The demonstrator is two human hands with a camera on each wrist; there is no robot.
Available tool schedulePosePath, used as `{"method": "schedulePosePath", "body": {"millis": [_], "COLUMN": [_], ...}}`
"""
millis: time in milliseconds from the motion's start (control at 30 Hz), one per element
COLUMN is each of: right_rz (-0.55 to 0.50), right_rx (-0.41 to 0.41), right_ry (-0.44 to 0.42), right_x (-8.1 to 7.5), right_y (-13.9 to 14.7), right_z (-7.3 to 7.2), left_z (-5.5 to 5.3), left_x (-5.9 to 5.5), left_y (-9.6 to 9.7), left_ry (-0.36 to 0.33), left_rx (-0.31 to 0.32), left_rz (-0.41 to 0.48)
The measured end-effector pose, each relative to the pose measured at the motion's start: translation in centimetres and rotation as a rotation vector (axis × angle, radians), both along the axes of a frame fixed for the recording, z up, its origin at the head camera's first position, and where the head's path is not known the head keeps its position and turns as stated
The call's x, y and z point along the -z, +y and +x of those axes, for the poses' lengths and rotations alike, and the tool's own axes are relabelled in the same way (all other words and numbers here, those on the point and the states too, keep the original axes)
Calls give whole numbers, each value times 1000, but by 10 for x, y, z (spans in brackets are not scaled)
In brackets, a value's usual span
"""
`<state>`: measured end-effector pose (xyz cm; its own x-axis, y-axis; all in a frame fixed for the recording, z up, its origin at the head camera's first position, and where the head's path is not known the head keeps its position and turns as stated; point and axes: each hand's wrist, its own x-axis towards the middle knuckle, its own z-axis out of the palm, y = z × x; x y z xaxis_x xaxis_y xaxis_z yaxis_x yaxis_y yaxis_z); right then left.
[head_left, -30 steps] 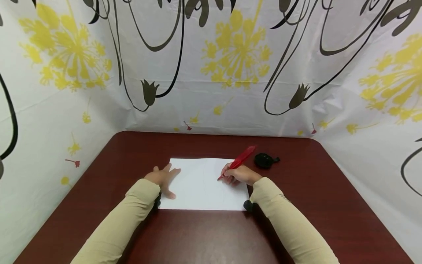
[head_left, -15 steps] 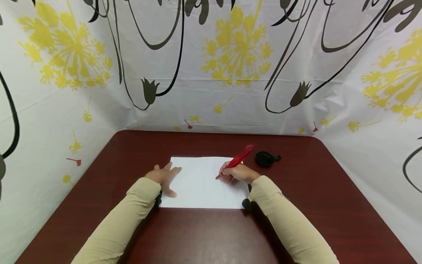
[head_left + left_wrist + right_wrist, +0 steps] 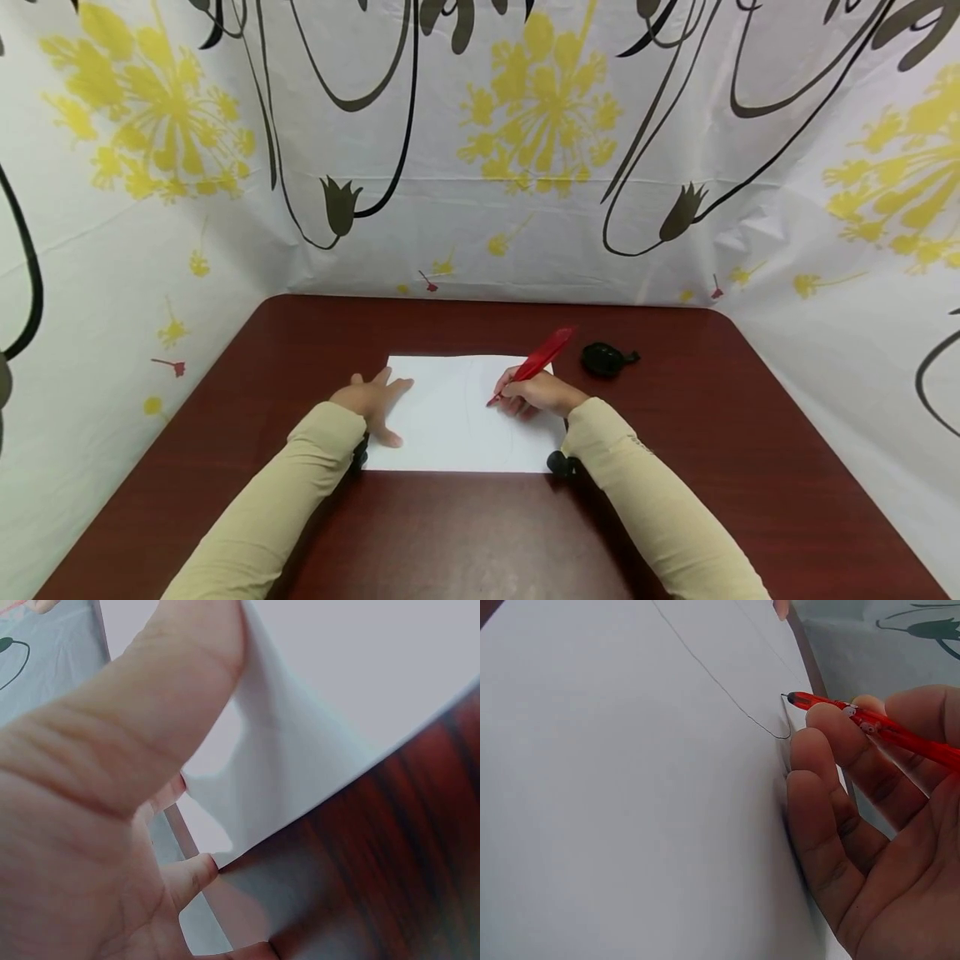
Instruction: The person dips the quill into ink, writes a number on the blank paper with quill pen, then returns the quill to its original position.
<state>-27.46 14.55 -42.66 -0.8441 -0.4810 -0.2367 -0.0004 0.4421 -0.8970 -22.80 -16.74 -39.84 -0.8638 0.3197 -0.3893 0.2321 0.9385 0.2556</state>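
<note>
A white sheet of paper point(image 3: 442, 425) lies on the dark red-brown table. Along its left edge my left hand point(image 3: 370, 406) rests with fingers spread, thumb and fingertips on the sheet. My right hand point(image 3: 542, 393) pinches a red pen point(image 3: 550, 350) over the paper's right half, the pen leaning up and away to the right. In the right wrist view the pen point(image 3: 877, 727) has its dark tip at the paper, at the end of a thin curved line point(image 3: 718, 682). That line runs down to a rounded bend, then turns up to the tip. A fainter line shows beyond it.
A small black oval object point(image 3: 603, 359) with a short stub sits beyond my right hand. The table point(image 3: 465, 533) ends at a rounded back edge, and a white patterned curtain point(image 3: 465, 150) hangs behind and at both sides.
My right hand and the pen tip have moved slightly left across the paper. The left hand stays in place; the whole head view has shifted a little.
</note>
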Motion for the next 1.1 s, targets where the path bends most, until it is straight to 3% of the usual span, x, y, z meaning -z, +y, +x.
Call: {"method": "schedulePosePath", "body": {"millis": [833, 1100], "right_rz": [-30, -20], "right_rx": [-60, -67], "right_ry": [-7, -8], "right_x": [0, 1], "right_y": [-12, -14], "right_z": [6, 6], "left_z": [0, 2], "left_x": [-1, -2], "left_y": [0, 1], "left_ry": [5, -1], "left_rx": [9, -14], "left_rz": [7, 6]}}
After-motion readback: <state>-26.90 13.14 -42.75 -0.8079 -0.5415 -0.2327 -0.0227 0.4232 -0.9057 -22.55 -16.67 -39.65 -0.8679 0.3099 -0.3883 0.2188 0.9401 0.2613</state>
